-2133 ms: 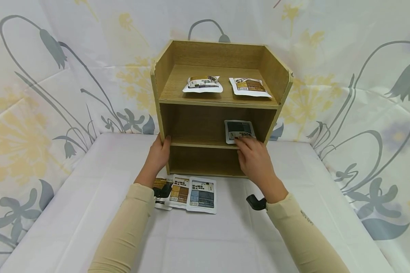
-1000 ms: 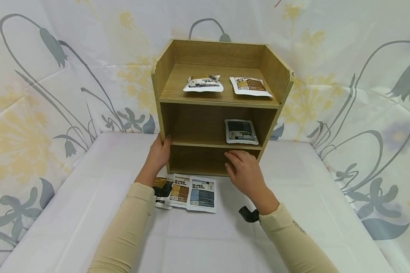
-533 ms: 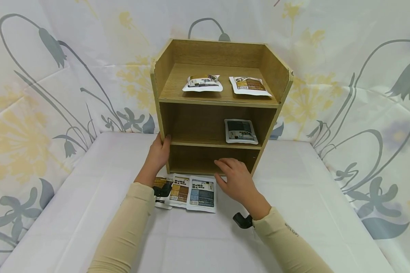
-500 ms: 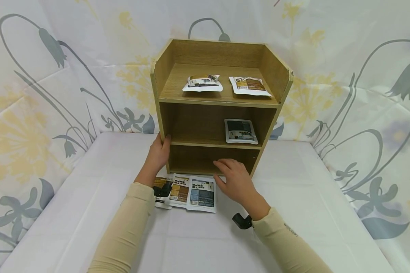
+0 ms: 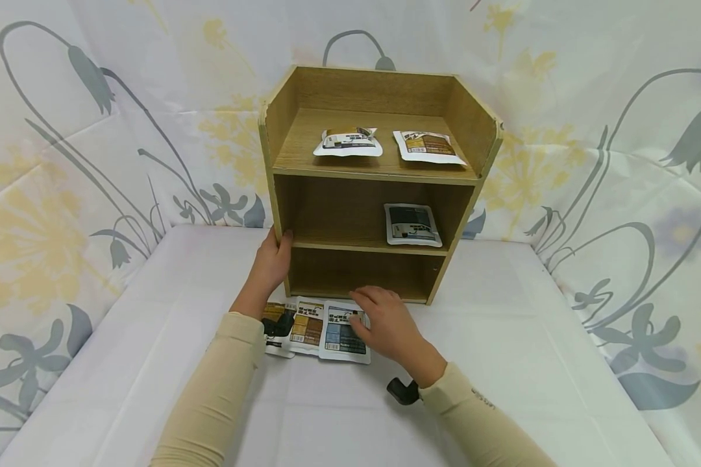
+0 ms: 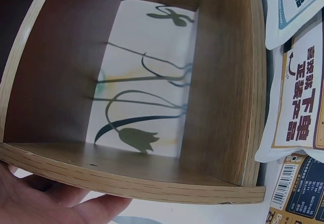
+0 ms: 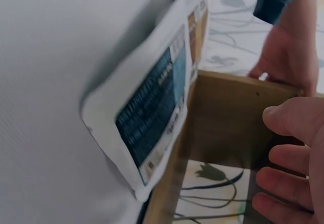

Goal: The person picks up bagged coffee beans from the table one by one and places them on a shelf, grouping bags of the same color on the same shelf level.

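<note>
My left hand (image 5: 269,263) grips the left side panel of a small wooden shelf (image 5: 339,217), thumb at its front edge. In the left wrist view its fingers (image 6: 104,208) lie against the panel's outer face. My right hand (image 5: 388,327) hovers over the right edge of a blue-and-white pouch (image 5: 343,340), holding nothing. Its fingers (image 7: 283,181) are slightly bent and spread in the right wrist view. The blue pouch partly overlaps a brown-and-white pouch (image 5: 307,324). Further left, another brown pouch (image 5: 277,350) is partly hidden by the left wrist camera.
On the top shelf lie two pouches, a left one (image 5: 348,144) and a right one (image 5: 428,148). A dark green pouch (image 5: 413,225) lies at the right of the middle shelf. White cloth (image 5: 350,415) covers the table; a flowered cloth (image 5: 152,84) hangs behind.
My right hand has left the dark green pouch on the middle shelf and moved down and left to the blue pouch. My left hand has stayed on the shelf's side.
</note>
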Demonstrator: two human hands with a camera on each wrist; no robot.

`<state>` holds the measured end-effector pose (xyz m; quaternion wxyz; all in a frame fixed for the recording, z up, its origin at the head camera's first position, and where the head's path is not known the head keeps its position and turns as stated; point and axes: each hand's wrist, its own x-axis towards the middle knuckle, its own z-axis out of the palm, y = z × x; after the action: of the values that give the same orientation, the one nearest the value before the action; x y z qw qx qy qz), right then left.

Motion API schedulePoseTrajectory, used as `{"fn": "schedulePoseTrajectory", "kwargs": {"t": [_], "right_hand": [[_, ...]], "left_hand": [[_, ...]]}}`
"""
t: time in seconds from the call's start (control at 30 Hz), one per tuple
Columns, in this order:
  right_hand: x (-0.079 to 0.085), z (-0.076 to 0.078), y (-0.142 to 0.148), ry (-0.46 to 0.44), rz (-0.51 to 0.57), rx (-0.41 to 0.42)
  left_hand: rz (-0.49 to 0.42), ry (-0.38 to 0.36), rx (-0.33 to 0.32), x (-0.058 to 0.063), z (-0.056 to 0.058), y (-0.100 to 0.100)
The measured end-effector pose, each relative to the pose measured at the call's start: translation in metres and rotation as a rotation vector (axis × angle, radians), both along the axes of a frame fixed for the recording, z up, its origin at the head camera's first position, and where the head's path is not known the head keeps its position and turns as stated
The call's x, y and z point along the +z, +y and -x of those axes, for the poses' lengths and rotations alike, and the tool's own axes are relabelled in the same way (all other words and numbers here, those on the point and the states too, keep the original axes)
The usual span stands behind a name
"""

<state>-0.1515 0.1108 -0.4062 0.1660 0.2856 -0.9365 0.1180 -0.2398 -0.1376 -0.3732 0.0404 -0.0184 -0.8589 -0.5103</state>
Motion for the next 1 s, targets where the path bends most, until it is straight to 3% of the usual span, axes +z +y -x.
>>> {"fn": "schedulePoseTrajectory", "kwargs": {"t": [0.3, 0.6, 1.0], "right_hand": [[-0.012, -0.005, -0.007, -0.059, -0.021, 0.037], [-0.017, -0.011, -0.014, -0.174, -0.103, 0.034], [-0.026, -0.014, -0.019, -0.265, -0.168, 0.030]], "left_hand": [[-0.001, -0.013, 0.004, 0.000, 0.000, 0.000], [-0.001, 0.003, 0.003, 0.001, -0.001, 0.001], [-0.001, 0.002, 0.004, 0.002, -0.001, 0.002]]}}
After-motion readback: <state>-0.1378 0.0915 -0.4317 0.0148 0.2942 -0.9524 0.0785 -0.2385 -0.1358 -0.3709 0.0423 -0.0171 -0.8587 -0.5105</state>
